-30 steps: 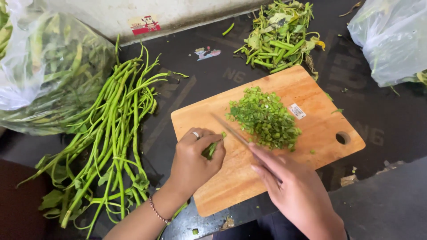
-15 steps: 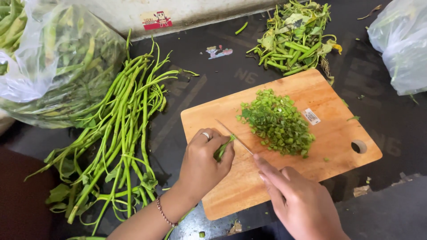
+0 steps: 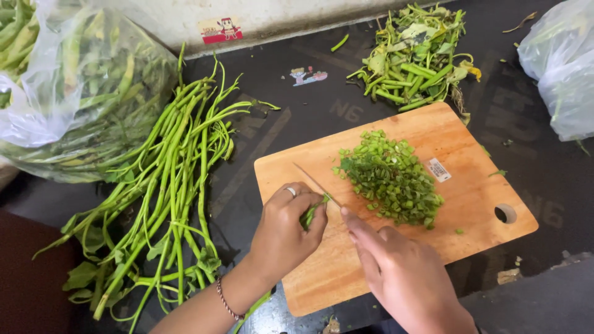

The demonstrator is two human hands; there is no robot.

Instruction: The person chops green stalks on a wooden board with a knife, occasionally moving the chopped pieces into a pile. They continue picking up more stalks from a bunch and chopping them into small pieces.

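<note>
On the dark worktop [image 3: 309, 117], left hand [image 3: 284, 232] fingers pinch short green stems [image 3: 309, 216] on the rectangular wooden board [image 3: 458, 142]; right hand [image 3: 396, 272] grips a thin-bladed knife [image 3: 312, 180], best kept at 3 o'clock, clear of knuckles.

Chopped greens [image 3: 391, 182] on board [image 3: 470, 154]; stalks [image 3: 167, 185] left

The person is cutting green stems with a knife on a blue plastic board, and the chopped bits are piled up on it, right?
Not quite. The cutting board is brown wood, not blue plastic, as the head view shows. The rest is right: the right hand holds the knife, the left hand grips green stems, and the chopped bits are piled there.
</note>
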